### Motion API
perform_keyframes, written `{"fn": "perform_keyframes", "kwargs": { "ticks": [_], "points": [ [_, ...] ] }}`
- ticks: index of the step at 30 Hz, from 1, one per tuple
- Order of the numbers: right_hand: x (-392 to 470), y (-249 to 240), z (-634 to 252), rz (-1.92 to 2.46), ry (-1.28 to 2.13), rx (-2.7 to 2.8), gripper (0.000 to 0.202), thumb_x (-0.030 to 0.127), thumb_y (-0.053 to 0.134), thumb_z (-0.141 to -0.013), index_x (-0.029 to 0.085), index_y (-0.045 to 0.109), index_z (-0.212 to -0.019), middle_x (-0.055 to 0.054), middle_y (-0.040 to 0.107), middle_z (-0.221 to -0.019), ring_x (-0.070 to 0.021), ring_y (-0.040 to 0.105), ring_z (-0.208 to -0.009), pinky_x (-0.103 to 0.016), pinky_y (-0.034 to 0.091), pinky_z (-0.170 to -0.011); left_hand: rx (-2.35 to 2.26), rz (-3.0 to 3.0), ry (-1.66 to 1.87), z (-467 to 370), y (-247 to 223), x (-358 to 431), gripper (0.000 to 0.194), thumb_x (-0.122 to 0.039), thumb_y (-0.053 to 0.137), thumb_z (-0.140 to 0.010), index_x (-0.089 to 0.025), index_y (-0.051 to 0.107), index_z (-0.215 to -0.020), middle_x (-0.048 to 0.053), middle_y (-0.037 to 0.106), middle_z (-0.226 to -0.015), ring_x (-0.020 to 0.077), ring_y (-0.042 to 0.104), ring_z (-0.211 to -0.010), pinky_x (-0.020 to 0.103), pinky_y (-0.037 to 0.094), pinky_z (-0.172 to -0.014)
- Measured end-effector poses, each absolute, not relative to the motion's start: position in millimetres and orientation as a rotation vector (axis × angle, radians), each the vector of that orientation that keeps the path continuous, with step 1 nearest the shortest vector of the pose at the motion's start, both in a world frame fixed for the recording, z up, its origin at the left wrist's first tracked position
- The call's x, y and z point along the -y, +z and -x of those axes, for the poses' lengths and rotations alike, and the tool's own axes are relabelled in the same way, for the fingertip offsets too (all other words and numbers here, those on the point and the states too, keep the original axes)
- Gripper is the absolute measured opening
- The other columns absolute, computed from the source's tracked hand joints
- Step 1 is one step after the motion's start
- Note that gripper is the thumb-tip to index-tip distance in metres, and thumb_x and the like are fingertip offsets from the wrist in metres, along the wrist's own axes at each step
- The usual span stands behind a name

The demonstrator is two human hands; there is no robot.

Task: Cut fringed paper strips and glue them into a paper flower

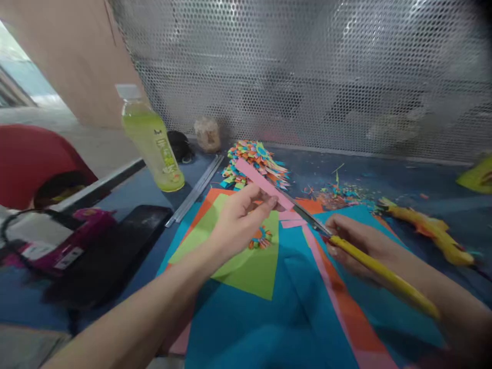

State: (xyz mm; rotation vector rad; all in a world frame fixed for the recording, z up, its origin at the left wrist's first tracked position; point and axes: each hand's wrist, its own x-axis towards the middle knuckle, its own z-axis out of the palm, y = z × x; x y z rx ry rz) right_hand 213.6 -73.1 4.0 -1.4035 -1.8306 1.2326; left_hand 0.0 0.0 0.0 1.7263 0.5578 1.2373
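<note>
My left hand [242,218] pinches a pink paper strip [251,173] between thumb and fingers, above the coloured sheets. My right hand [351,241] is closed around yellow-handled scissors [384,274], whose dark blades point up and left and meet the strip's right end. Two short pink pieces [292,224] lie under the blades. Below my left hand, a small orange and blue fringed paper piece [262,238] rests on a green sheet [238,274]. Blue sheets [249,328] are spread beneath, with an orange strip [346,300] and a long pink strip at the right.
Behind my hands is a heap of colourful fringed paper [255,154]. A bottle of yellow-green drink [151,143], clear plastic strips [196,192] and a black phone [115,246] stand or lie left. Paper scraps and a yellow glue gun-like object [434,230] lie right. A perforated metal panel [307,77] closes the back.
</note>
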Motion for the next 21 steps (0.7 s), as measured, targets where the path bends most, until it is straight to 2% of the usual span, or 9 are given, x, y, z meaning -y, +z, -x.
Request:
{"fn": "perform_keyframes", "kwargs": {
  "ticks": [12,21],
  "points": [
    [74.1,-2.7,-216.3,1.377,1.151,1.866,0.031,0.046,0.052,-0.082,0.023,0.033,-0.074,0.007,0.027,-0.062,-0.0066,0.025,-0.045,-0.020,0.021,-0.038,-0.591,-1.697,1.237,-1.5,3.0,-0.2,0.012,-0.012,0.054,-0.081,-0.016,0.060,-0.072,-0.001,0.059,-0.064,0.0080,0.054,-0.058,0.019,0.046,-0.060],
    [73.7,-4.0,-215.6,1.393,1.100,1.881,0.032,0.046,0.052,-0.083,0.022,0.034,-0.073,0.007,0.027,-0.062,-0.0072,0.024,-0.046,-0.022,0.022,-0.041,-0.650,-1.724,1.204,-0.3,2.4,-0.1,0.011,-0.017,0.054,-0.082,-0.016,0.061,-0.074,0.001,0.062,-0.068,0.0094,0.056,-0.061,0.021,0.046,-0.061]
  ]
}}
